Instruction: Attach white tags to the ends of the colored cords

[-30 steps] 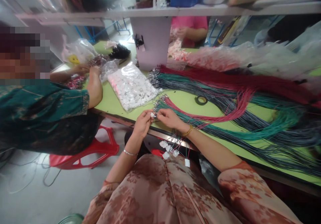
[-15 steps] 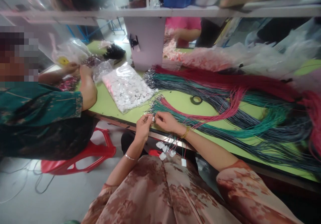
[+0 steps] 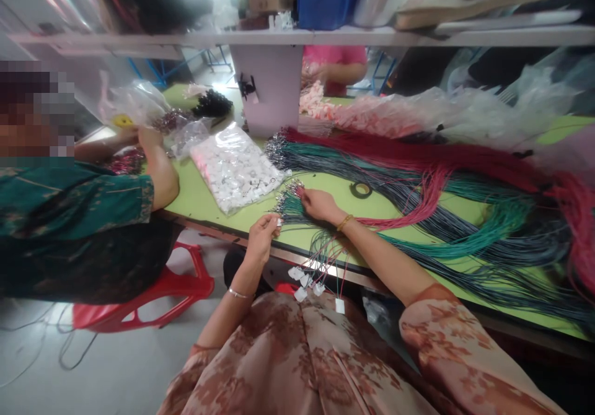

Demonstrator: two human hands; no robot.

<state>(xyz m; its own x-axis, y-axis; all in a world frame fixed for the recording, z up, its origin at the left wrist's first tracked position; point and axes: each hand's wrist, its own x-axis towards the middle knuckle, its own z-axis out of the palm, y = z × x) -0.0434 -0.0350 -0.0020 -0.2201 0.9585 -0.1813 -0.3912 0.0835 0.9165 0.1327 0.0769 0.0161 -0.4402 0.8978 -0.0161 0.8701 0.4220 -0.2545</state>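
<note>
My left hand (image 3: 263, 235) is closed at the table's front edge, pinching a small white connector housing (image 3: 279, 222) between thumb and fingers. A little farther in and to the right, my right hand (image 3: 321, 205) is closed over the metal-tipped ends of the red wires (image 3: 409, 212); its fingertips are partly hidden. Green wires (image 3: 292, 204) with crimped ends lie under and beside it. Below my right wrist, several white connectors (image 3: 300, 293) on thin wires hang over the table edge above my lap.
A clear bag of white connectors (image 3: 237, 170) lies left of the wire bundles. A black tape roll (image 3: 361, 189) sits among the wires. At left a co-worker's arm (image 3: 160, 170) rests on the table, beside a red stool (image 3: 195, 279). A shelf (image 3: 418, 37) crosses above.
My right hand has moved away from my left hand, up and right to the red wire ends. My left hand, still with the connector, has shifted slightly left and down.
</note>
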